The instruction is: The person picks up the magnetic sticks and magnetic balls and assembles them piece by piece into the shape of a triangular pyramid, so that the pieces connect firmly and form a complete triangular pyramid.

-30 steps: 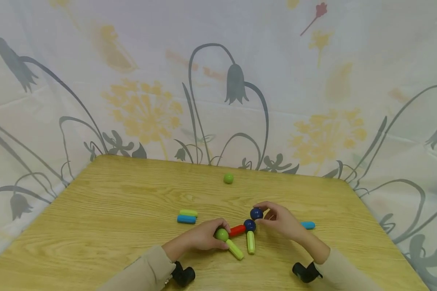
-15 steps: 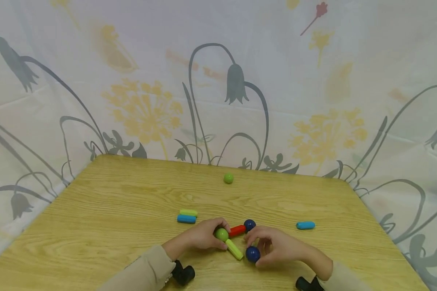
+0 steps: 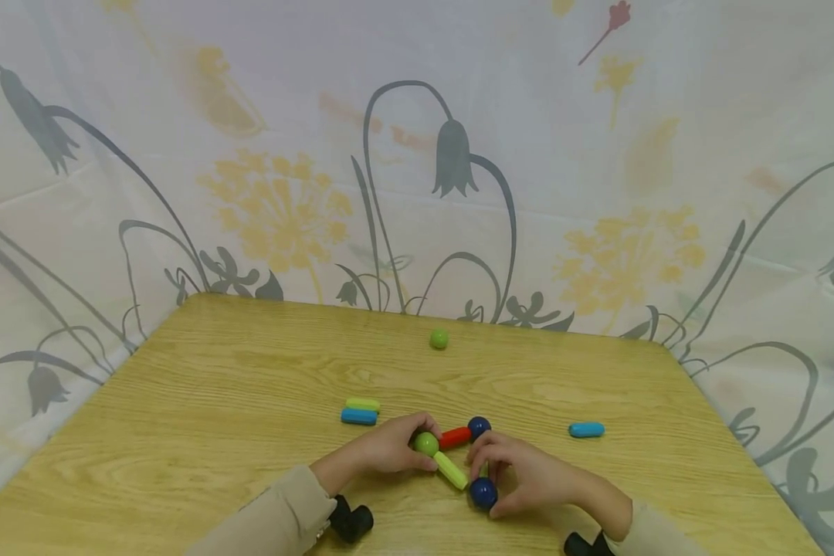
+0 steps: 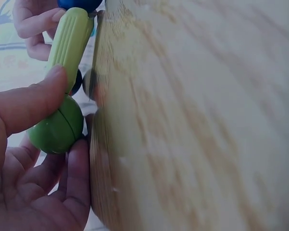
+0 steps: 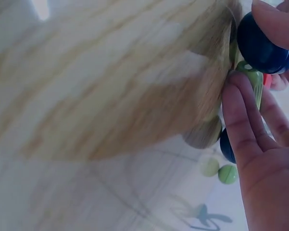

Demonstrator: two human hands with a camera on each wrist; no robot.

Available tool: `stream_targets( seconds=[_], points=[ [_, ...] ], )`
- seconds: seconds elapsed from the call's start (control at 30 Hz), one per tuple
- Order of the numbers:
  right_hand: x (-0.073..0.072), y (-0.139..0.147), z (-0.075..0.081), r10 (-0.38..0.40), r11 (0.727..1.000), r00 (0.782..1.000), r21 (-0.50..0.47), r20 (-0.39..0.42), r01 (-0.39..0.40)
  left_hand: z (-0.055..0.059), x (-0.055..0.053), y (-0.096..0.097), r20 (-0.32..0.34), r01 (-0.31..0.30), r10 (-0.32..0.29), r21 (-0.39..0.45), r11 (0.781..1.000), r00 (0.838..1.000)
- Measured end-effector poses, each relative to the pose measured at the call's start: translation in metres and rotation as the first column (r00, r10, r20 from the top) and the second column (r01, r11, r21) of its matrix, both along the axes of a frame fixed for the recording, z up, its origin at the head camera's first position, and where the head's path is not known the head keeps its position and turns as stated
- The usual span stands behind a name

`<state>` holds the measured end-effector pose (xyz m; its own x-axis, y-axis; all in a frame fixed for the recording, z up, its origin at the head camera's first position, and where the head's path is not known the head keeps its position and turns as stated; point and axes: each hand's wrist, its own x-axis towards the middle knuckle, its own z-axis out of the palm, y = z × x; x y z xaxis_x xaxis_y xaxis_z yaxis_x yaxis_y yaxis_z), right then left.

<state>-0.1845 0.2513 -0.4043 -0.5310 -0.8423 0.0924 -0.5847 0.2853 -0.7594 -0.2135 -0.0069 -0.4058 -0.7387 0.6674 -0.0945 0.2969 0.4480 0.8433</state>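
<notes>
In the head view my left hand (image 3: pixel 392 448) grips a green ball (image 3: pixel 427 444) low over the table. Its thumb lies along the base of a ribbed yellow-green rod (image 4: pixel 73 43) joined to that ball. A red rod (image 3: pixel 455 438) runs from the green ball to a dark blue ball (image 3: pixel 479 428). My right hand (image 3: pixel 531 472) pinches a second dark blue ball (image 3: pixel 483 493) between thumb and fingers. Another yellow-green rod (image 5: pixel 252 79) lies between the two blue balls, mostly hidden by the right fingers. The held blue ball sits close to the free end of the first yellow-green rod.
A yellow-green rod (image 3: pixel 363 404) and a blue rod (image 3: pixel 358 417) lie side by side left of the hands. Another blue rod (image 3: pixel 587 429) lies to the right. A loose green ball (image 3: pixel 439 339) rests near the back edge of the wooden table (image 3: pixel 264 363), before a patterned cloth.
My right hand has brought its blue ball from beside the far blue ball toward me, to the near end of the second yellow-green rod. The left hand keeps its grip on the green ball.
</notes>
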Motion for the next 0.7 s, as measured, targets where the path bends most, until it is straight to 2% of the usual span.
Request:
stream_targets(
  seconds=[0.53,0.63,0.7],
  points=[
    [0.0036,0.0000,0.0014,-0.022,0.997,0.999,-0.080,-0.039,0.019,0.0003,-0.0002,0.0007,0.025,-0.017,0.017,0.004,1.000,1.000],
    [0.0052,0.0037,0.0031,-0.061,0.995,0.996,-0.085,-0.059,0.056,0.0001,-0.0001,0.0005,0.034,-0.021,0.020,0.010,1.000,0.999],
    [0.0055,0.0079,0.0043,-0.115,0.991,0.990,-0.080,-0.076,0.109,-0.0001,-0.0001,0.0000,0.047,-0.018,0.017,0.024,1.000,0.999]
  ],
)
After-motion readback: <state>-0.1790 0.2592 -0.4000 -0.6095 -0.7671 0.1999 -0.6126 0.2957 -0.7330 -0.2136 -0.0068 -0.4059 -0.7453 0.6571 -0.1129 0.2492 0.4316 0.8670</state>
